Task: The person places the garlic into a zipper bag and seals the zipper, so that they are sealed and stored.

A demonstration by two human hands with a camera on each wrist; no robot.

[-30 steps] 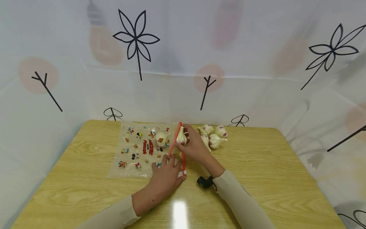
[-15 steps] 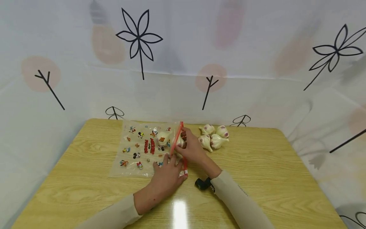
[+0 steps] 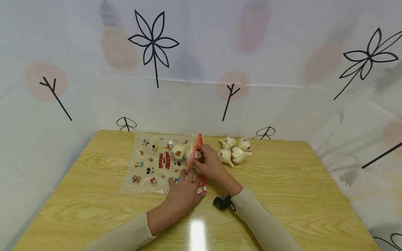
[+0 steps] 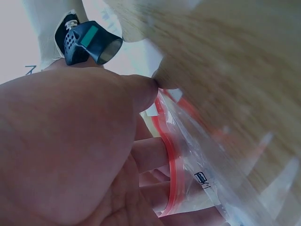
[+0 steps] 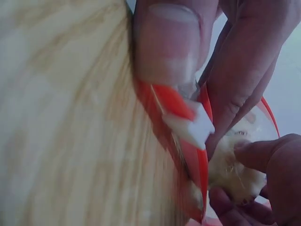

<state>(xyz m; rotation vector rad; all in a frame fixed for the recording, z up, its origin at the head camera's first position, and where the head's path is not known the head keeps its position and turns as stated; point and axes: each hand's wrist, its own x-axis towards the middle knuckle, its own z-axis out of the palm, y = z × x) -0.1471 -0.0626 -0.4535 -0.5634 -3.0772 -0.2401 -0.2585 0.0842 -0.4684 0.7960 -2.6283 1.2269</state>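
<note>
A clear zip bag with cartoon prints and a red zip edge lies on the table, its mouth facing right. My left hand holds the mouth's near corner; its thumb is at the red edge and its fingers lie over the upper layer. My right hand grips a garlic bulb just inside the raised mouth, partly hidden by the fingers and red strip. Another garlic bulb shows through the plastic, inside the bag. By the left thumb, the right wrist view shows a white zip slider.
Several garlic bulbs sit together right of the bag, close to the right hand. A dark wrist-worn camera juts out below the right wrist. The wooden table ends at a patterned cloth backdrop.
My right hand has pushed the garlic bulb leftward through the mouth, under the red edge, beside the bulb inside. My left hand keeps its place on the bag.
</note>
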